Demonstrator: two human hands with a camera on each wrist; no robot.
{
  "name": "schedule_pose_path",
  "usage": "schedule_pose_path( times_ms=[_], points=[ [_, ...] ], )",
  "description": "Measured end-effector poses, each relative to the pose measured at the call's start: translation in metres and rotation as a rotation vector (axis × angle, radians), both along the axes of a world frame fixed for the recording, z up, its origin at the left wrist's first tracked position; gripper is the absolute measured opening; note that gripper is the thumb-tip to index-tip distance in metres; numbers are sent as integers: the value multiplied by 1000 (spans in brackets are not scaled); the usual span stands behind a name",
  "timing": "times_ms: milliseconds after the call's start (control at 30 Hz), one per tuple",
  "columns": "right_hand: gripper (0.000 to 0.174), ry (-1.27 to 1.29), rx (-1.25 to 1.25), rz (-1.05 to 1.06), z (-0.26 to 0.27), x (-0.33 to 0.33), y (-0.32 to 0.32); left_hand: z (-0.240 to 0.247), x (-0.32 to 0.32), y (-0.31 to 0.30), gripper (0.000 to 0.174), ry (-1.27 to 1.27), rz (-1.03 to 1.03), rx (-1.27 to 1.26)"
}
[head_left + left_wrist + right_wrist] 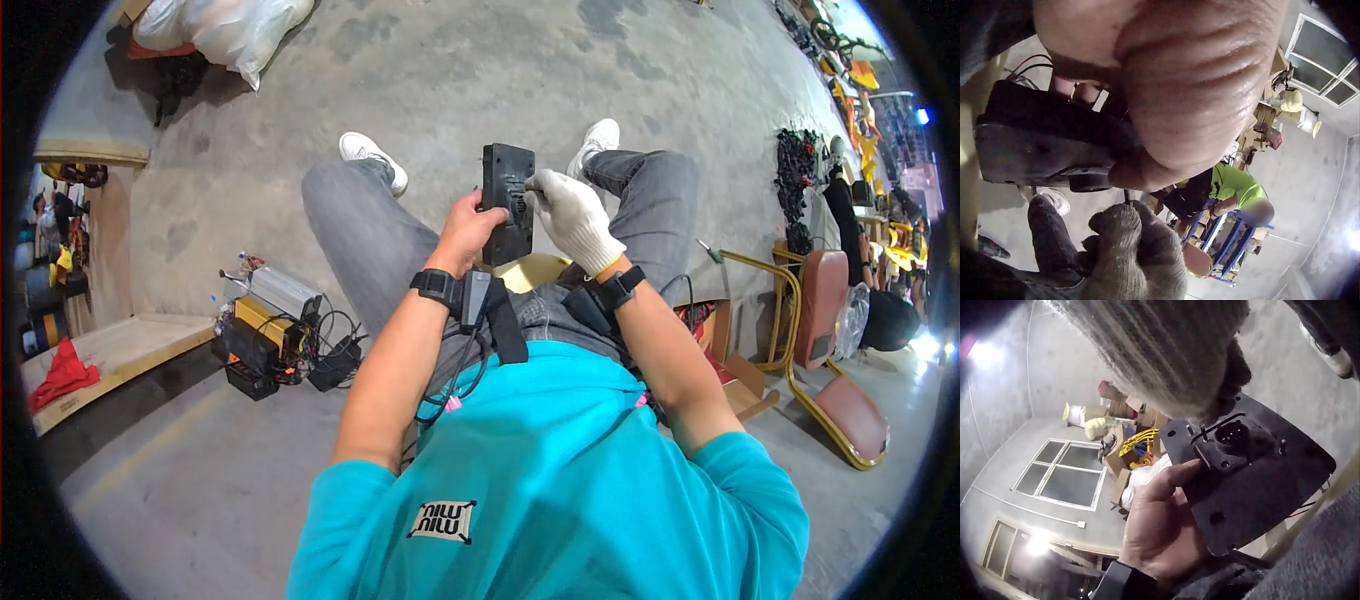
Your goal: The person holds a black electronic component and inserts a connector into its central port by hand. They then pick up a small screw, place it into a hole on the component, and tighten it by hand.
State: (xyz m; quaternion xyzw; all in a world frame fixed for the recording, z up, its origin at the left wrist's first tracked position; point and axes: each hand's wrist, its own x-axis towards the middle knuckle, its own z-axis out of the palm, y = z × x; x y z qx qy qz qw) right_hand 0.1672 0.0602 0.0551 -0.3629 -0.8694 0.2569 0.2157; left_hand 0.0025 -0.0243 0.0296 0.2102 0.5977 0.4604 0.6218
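Over a teal shirt (560, 450), two arms are being held out above the lap, and between the knees of grey jeans (365, 225) a black box (512, 200) is being gripped by the bare left hand (465, 230), its thumb lying on the face. At that face a thin dark rod (1127, 196) is being pinched by the gloved right hand (575, 215), its fingers bunched close; beside them, in the right wrist view, a round socket (1232, 436) is being partly overhung by the glove. On the floor to the left, a silver case (283, 290) and a yellow case (265, 318) are being crowded by loose wires (322, 330). Right of the person, floor space is being taken up by a padded chair (825, 300) and a cardboard box (745, 385). Farther off, a red cloth (65, 375) is being supported by a wooden board (120, 355), and white bags (225, 35) are being seen beyond the feet.
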Motion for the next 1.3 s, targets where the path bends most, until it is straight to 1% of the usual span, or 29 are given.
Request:
schedule_pose_path(
  times_ms=[67,100,167,200,267,300,367,500,567,633,733,800,900,967,1000,1067,1100,1167,1300],
  points=[
    [14,-81,0,3,0,0,0,2,2,-1,29,-1,2,6],
    [14,-78,1,4,2,-1,-1,2,1,-1,29,-5,7,15],
    [18,-107,-130,-22,9,-1,-2,3,0,-1,30,10,-7,13],
    [18,-105,-128,-24,8,0,-2,2,0,-1,30,24,-22,7],
    [20,-95,-311,-119,3,0,0,-4,0,1,30,24,-3,34],
    [20,-94,-312,-120,3,-1,0,-5,2,0,30,20,17,54],
    [20,63,-229,-142,3,-3,-5,-8,3,-2,30,11,13,47],
    [19,152,-159,-99,-1,-3,-3,-2,1,1,28,-11,-11,38],
    [20,42,-175,-74,0,-2,-2,1,1,2,28,-7,-6,32],
    [18,39,-135,-57,1,-3,-2,2,2,0,27,-6,1,21],
    [16,25,-64,-32,-1,-2,-2,0,3,0,29,5,43,83],
    [14,12,-33,-20,-2,-2,-1,-1,0,1,33,-34,13,26],
    [13,17,-9,-10,-2,-1,-1,-2,0,0,35,-65,24,31],
    [15,-75,23,-27,-1,-3,-2,-5,0,0,36,-59,20,51],
    [15,-79,22,-26,0,-3,-3,-7,0,0,38,-49,13,73],
    [25,10,-262,-131,3,-3,-5,-12,-1,1,40,-41,13,79],
    [25,10,-262,-131,9,-3,-5,-14,-1,1,42,-28,11,86],
    [32,-14,-749,-245,22,-5,-4,-18,-1,2,44,-9,-2,88],
    [32,12,-720,-253,3,-4,-6,-15,0,2,46,10,12,62]
  ],
)
